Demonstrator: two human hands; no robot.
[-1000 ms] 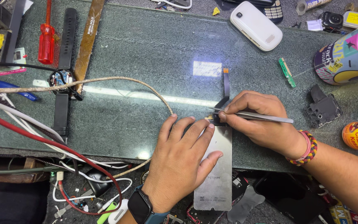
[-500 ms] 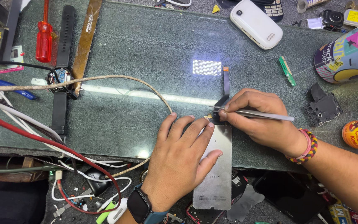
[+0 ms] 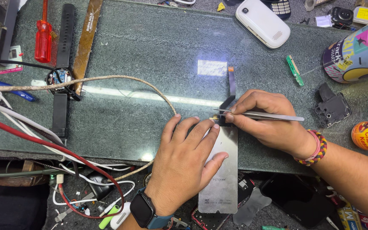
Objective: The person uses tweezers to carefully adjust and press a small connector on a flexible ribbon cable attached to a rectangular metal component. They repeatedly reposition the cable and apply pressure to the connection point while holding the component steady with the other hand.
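Two hands work at the bench: the left hand (image 3: 184, 157) and the right hand (image 3: 269, 121). There is one pair of tweezers (image 3: 265, 115), one metal screen panel (image 3: 222, 170), one red screwdriver (image 3: 43, 36), one white phone (image 3: 263, 22), two wristwatches (image 3: 60, 76) (image 3: 143, 211) and one beaded bracelet (image 3: 316, 149)

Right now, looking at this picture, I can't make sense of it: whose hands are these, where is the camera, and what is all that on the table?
There is no machine here, only a person's two bare hands. The camera sits on that person's head and looks down at a glass-topped bench. The left hand, with a dark wristwatch, presses flat on a thin silver panel. The right hand holds metal tweezers whose tips meet the panel's top edge, where a dark ribbon cable runs upward. Around them lie a white phone, a red screwdriver, a colourful can and many loose wires.
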